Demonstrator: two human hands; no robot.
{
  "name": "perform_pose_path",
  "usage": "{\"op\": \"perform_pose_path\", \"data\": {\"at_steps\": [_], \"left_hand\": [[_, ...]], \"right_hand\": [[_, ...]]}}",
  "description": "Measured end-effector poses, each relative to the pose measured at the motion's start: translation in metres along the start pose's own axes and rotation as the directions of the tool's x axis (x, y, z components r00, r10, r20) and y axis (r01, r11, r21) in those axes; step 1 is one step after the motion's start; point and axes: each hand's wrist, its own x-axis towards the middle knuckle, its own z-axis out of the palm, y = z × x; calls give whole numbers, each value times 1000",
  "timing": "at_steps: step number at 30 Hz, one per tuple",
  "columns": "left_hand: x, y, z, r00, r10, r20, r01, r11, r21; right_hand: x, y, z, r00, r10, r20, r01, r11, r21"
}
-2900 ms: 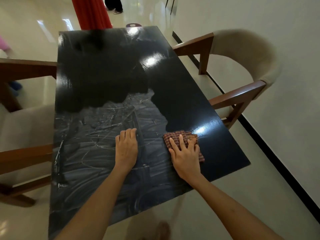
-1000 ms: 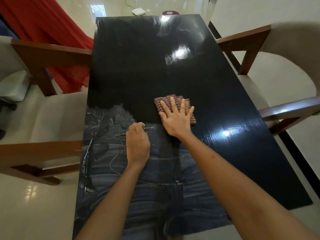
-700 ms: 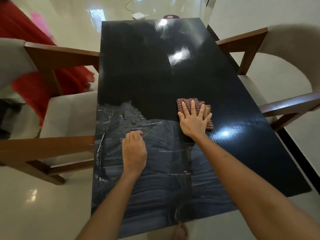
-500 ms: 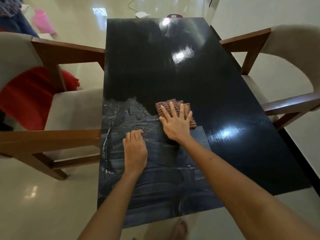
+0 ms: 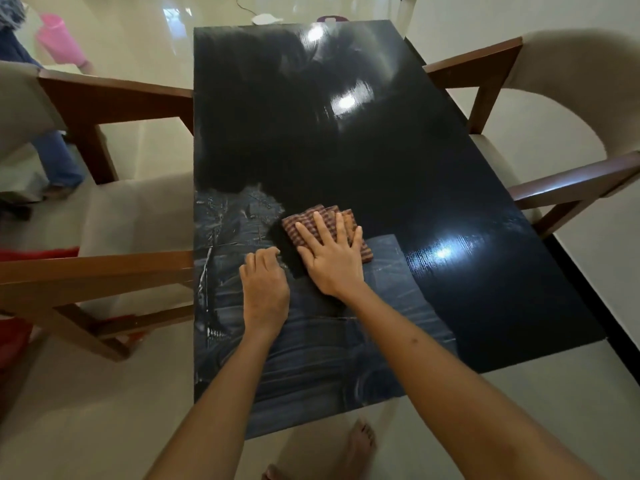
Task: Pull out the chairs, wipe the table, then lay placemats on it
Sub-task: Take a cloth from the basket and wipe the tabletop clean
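Note:
A glossy black table (image 5: 398, 161) fills the middle of the view. My right hand (image 5: 330, 256) lies flat with spread fingers on a folded red checked cloth (image 5: 313, 223), pressing it onto the tabletop near the middle. My left hand (image 5: 265, 287) rests on the table just left of it, fingers curled under, holding nothing. One wooden chair with a beige seat (image 5: 114, 216) stands pulled out on the left side. A second chair (image 5: 561, 109) stands pulled out on the right. No placemat is in view.
A white wall with a dark skirting strip (image 5: 595, 303) runs close behind the right chair. A person's blue trouser leg (image 5: 57, 157) and a pink bucket (image 5: 59, 39) are beyond the left chair. My bare foot (image 5: 360, 441) is on the floor by the table's near edge.
My right hand slid the cloth right, then back left across the table's middle. The left hand stayed on the table. The red fabric behind the left chair moved out of sight.

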Motion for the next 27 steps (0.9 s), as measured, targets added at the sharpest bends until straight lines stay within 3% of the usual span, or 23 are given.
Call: {"op": "perform_pose_path", "data": {"at_steps": [7,14,19,23,27], "left_hand": [[-1,1,-4,1000,-3,16,4,997,-80],[0,0,-3,1000,3,20,-1,996,-92],[-1,2,-7,1000,27,-2,-27,981,-192],[-1,1,-11,996,-88,-25,71,918,-390],[1,-1,-9,989,-141,-47,105,889,-445]], "right_hand": [[-30,89,-12,942,335,-30,-335,942,22],[-41,83,-13,893,449,-36,-447,892,64],[-43,51,-5,951,300,-69,-300,954,18],[-62,1,11,994,90,-67,-92,995,-25],[-90,-22,22,996,-56,-64,53,997,-50]]}}
